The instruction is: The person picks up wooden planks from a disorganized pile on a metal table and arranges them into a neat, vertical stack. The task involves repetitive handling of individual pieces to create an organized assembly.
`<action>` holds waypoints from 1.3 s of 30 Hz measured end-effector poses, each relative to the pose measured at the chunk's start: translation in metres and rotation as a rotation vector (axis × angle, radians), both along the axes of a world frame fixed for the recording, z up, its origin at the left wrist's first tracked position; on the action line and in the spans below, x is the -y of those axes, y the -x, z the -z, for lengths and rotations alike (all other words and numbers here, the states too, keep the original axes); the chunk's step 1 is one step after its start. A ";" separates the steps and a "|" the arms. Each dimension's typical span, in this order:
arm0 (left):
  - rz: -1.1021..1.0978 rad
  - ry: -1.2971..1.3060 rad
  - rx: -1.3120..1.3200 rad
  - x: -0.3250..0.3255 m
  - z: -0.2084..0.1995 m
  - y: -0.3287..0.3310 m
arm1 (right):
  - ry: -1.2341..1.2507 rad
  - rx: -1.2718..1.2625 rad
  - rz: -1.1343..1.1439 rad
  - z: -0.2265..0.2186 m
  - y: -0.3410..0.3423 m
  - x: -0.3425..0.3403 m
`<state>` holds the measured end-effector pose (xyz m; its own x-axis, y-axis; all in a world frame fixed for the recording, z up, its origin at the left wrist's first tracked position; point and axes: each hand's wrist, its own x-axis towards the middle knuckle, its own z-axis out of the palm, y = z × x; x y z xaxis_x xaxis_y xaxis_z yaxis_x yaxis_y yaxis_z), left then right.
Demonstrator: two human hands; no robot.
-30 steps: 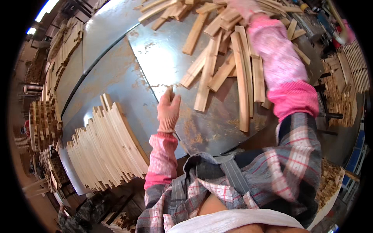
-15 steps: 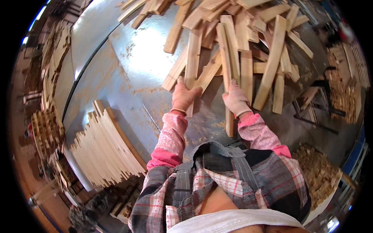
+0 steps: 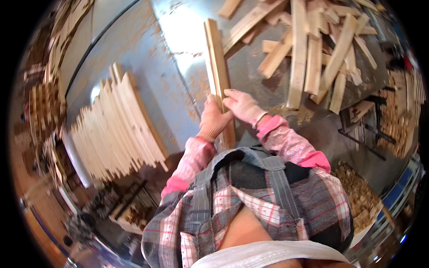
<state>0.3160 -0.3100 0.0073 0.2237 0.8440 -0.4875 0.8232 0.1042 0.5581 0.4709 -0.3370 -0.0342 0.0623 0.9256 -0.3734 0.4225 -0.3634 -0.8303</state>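
Two or so wooden strips [image 3: 216, 58] lie side by side in front of me, pointing away from my body over the metal table. My left hand [image 3: 212, 117], in a pale work glove, is closed around their near part from the left. My right hand [image 3: 243, 106], gloved too, grips the same strips from the right, its fingertips close to my left thumb. How many strips are in the hands I cannot tell exactly. To the right is a loose pile of wooden strips [image 3: 298, 58], lying crosswise over each other.
A row of wooden strips [image 3: 117, 125], laid tightly together with uneven ends, covers the table's left part. Sawdust is scattered over the metal table [image 3: 147, 58]. A bin of wood offcuts [image 3: 357, 196] stands at the lower right, near a dark metal frame [image 3: 364, 134].
Both hands have come together, bringing separate strips from the pile side by side. My view has turned so the pile sits further right.
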 end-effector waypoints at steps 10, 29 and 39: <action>-0.394 0.302 0.728 -0.013 0.037 0.048 | 0.263 1.140 0.344 -0.001 -0.119 0.050; -0.694 -0.048 0.535 -0.011 0.075 0.147 | 0.149 -0.142 -0.053 -0.010 0.100 0.043; -0.467 -0.202 -0.020 -0.018 0.050 0.170 | -0.172 0.132 0.562 -0.013 -0.007 0.010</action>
<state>0.1463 -0.2915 -0.0428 -0.2079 0.9296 -0.3043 0.7253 0.3552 0.5897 0.4783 -0.3466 -0.0215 0.5951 0.7840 -0.1768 0.3083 -0.4259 -0.8506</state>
